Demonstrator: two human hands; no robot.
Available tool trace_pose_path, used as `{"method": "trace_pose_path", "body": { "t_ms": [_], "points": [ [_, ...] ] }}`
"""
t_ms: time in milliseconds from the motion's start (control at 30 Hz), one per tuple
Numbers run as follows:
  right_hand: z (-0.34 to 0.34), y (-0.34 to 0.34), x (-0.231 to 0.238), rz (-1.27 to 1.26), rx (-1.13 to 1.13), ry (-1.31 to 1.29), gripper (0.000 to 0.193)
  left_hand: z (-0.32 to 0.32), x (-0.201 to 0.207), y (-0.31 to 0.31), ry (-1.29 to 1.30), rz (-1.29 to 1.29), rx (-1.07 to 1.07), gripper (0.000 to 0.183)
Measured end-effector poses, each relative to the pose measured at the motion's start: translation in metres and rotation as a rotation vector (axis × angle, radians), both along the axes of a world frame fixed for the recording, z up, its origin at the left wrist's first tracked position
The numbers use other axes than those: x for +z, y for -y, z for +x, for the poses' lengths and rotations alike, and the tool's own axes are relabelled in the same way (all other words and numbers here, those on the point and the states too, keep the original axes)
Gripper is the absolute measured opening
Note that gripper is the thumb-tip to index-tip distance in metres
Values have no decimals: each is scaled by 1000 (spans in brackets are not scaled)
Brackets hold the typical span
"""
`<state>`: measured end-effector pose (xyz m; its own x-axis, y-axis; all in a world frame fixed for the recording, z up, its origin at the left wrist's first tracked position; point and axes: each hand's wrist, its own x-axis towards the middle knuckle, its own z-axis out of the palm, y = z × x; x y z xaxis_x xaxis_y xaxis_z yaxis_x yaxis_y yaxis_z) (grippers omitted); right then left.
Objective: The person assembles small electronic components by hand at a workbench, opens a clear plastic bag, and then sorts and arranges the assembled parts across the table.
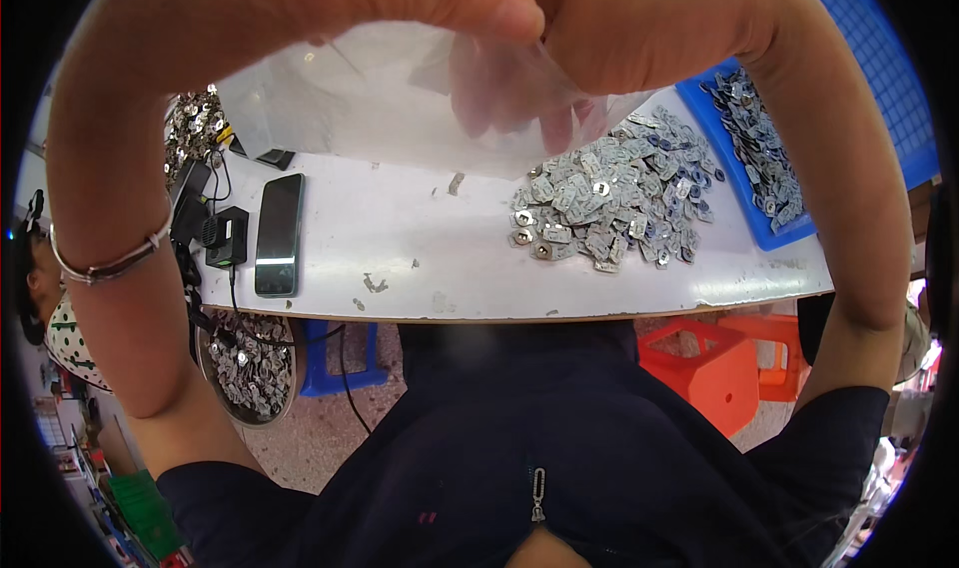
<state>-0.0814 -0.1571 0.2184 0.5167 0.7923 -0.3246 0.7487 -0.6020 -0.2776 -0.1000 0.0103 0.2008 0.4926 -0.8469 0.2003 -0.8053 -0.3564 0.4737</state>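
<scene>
**Bright, even light under a heavy fisheye bend**

Soft daylight fills the scene, and the white worktop (400, 238) reads clean with only faint shadows. The clear plastic bag (400, 108) shows mild glare. Both forearms, close to the lens, look slightly soft. The worktop's edge curves, and black vignetting rings the corners.

Clear plastic bag (400, 108), silvery metal parts (609, 203), white table (420, 238), blue tray (724, 158), orange stools (714, 363)
</scene>
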Motion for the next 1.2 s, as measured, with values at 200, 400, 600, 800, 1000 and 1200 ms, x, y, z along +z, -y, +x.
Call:
{"method": "trace_pose_path", "body": {
  "t_ms": [200,400,600,800,1000,1200],
  "points": [
    [2,-18,37,-264,-200,53,20,18,21,-22,32,-95,17,26],
    [-37,-25,26,521,-741,268,29,79,63,-83,114,-202,27,28],
    [-32,-39,9,1310,-987,604,53,83,75,-89,97,-361,89,18],
    [28,36,-102,1368,-460,-101,46,82,85,-88,146,-633,55,17],
    [34,4,-120,1271,-392,-419,31,73,93,-93,280,-417,119,15],
    [33,-6,-129,1474,-504,-493,21,73,80,-100,48,-748,208,40]
  ]
}}
